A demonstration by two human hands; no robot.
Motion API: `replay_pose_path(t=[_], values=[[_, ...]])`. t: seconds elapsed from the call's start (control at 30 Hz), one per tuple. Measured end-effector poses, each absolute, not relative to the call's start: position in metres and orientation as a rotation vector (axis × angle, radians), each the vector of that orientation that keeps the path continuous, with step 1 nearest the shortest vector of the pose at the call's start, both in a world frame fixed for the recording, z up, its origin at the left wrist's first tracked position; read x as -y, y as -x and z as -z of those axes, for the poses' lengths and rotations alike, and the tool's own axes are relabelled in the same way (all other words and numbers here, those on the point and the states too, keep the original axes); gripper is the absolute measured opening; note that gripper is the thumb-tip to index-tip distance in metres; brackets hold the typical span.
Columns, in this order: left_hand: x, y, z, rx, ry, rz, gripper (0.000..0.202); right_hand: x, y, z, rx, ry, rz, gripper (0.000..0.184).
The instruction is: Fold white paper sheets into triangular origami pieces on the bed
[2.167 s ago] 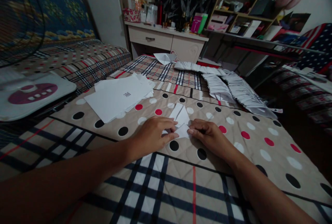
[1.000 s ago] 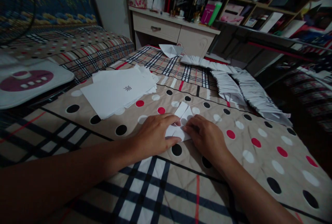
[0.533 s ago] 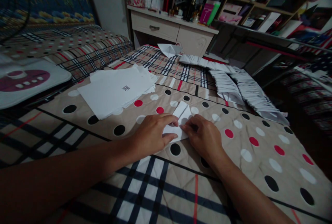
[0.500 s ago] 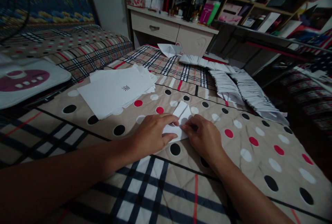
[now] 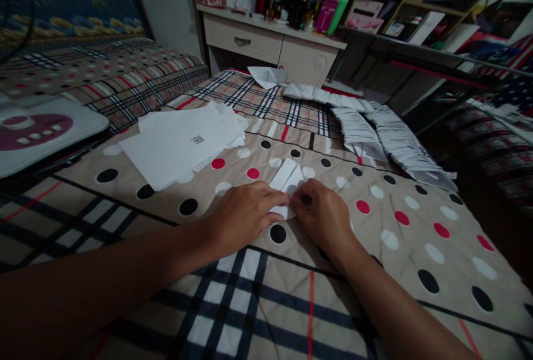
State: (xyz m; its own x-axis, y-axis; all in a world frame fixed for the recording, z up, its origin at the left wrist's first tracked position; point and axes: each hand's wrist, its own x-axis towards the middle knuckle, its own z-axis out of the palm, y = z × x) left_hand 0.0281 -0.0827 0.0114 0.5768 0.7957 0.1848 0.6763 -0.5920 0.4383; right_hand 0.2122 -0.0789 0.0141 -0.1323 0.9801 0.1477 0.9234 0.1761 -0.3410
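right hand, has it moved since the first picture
Yes, the right hand has moved left, judged against the black dot below the folded paper.

The left hand (image 5: 245, 213) and right hand (image 5: 322, 210) cover the lower sides of the folded paper (image 5: 286, 174). The left edge cuts off the fan (image 5: 85, 121), the top edge crops the shelf (image 5: 433, 8), and any lettering on the purple box (image 5: 326, 15) is too small to read.
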Motion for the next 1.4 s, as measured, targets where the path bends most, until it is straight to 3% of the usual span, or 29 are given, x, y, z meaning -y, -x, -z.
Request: replay_pose_path(t=[0.33, 0.6, 0.87, 1.17, 1.4], values=[[0.083, -0.030, -0.012, -1.232, -2.587, -0.419, 0.028, 0.072, -0.250, -0.032, 2.106, 1.831, -0.828, 0.020], [0.083, -0.031, -0.015, -1.257, -2.586, -0.377, 0.029, 0.065, -0.255, -0.034, 1.727, 1.847, -1.263, 0.022], [0.078, -0.025, -0.010, -1.228, -2.546, -0.460, 0.030, 0.064, -0.258, -0.039, 1.600, 1.696, -1.555, 0.022], [0.077, -0.028, -0.009, -1.017, -2.698, -0.534, 0.025, 0.062, -0.264, -0.037, 1.540, 1.607, -1.749, 0.018], [0.079, -0.027, -0.011, -1.018, -2.720, -0.504, 0.026, 0.063, -0.259, -0.038, 1.687, 1.793, -1.600, 0.009]])
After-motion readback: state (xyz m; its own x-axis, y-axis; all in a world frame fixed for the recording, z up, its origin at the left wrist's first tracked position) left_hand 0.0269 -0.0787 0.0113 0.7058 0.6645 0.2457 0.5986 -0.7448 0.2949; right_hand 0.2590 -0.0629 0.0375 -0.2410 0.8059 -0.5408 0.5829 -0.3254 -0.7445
